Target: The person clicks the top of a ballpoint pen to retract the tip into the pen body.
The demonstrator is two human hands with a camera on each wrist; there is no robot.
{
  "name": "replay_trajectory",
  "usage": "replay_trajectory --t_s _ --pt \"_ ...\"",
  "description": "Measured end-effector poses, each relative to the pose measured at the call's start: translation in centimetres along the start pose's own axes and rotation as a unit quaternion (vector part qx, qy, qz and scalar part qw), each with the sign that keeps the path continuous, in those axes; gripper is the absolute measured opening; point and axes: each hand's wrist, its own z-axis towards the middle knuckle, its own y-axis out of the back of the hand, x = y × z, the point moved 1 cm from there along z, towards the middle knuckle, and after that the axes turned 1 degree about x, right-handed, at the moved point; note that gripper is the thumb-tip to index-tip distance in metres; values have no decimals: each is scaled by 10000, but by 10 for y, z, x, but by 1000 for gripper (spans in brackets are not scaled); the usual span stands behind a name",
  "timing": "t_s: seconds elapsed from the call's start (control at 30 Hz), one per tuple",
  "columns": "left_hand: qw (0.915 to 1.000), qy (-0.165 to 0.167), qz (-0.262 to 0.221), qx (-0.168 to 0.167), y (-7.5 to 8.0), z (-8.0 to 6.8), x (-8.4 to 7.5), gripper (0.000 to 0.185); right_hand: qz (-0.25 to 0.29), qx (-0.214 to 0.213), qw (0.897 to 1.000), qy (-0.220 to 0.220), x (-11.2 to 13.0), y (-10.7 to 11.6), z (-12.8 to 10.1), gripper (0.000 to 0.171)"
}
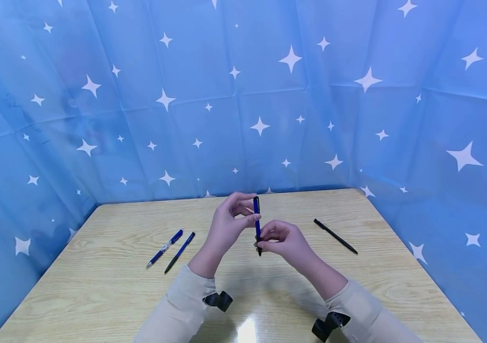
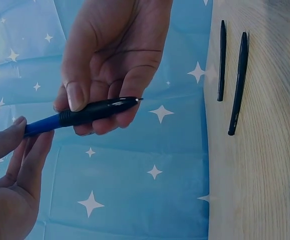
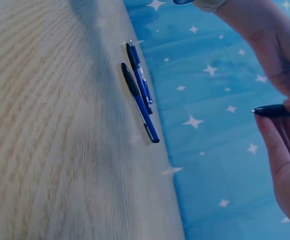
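Pen (image 1: 258, 228), blue with a black lower section (image 2: 93, 112), is held near upright above the tabletop (image 1: 110, 262), its upper barrel (image 1: 257, 206) pinched by the left hand (image 1: 229, 219), its lower section by the right hand (image 1: 285, 240). It looks light, stiff and slick; the ringed black section should grip best.

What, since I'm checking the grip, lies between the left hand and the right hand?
The pen's blue barrel: a short stretch of it shows uncovered between the left hand and the right hand in the left wrist view.
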Motion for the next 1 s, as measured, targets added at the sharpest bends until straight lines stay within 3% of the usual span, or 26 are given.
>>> replay_trajectory --t_s 0.6,1.0 --pt "9989 356 -292 -86 0 -1 -1 36 88 183 9997 -145 -2 0 -3 20" --pt "9987 332 -381 -59 0 -3 -3 34 4 255 9995 -172 -1 2 -3 18"
